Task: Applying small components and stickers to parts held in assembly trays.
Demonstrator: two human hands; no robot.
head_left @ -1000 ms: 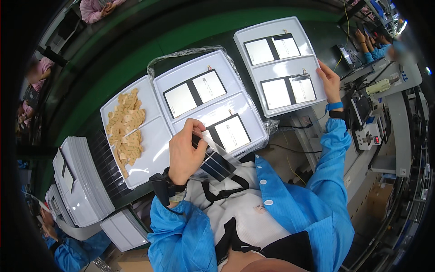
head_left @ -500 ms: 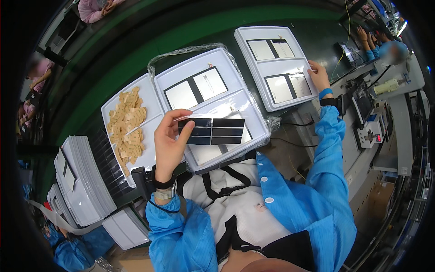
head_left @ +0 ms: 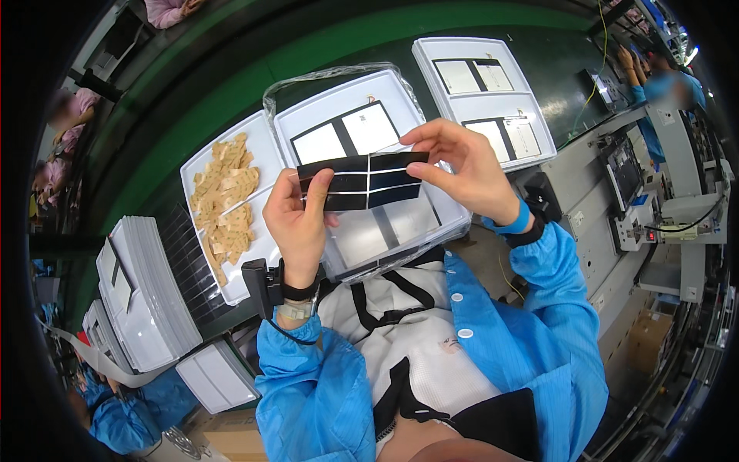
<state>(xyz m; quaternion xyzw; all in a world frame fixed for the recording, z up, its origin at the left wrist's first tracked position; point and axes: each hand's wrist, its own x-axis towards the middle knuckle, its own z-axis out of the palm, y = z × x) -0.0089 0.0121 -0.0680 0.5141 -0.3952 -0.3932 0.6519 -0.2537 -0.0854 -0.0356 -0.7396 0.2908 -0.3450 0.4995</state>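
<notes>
A sheet of black rectangular pieces split by pale lines [head_left: 346, 183] is held up between my two hands. At its left end my left hand [head_left: 302, 223] pinches it, thumb on the front and fingers behind. My right hand [head_left: 467, 171] has its thumb and forefinger at the upper right corner, where a thin clear edge shows. Behind the sheet lies a white tray [head_left: 296, 127] wrapped in clear film. Silvery flat panels with black borders [head_left: 368, 127] rest in its compartments, and the nearer ones [head_left: 369, 235] are partly hidden by my hands.
To the left, a white tray [head_left: 271, 165] holds a heap of tan paper tabs [head_left: 225, 189]. Black strips [head_left: 188, 262] lie beside stacked white trays [head_left: 146, 300]. Another tray of panels [head_left: 481, 104] sits at the right, near a bench with small equipment [head_left: 631, 227]. Other people work around.
My right hand has left the right tray and come to the black sheet's right end. The sheet, still in my left hand, is raised slightly.
</notes>
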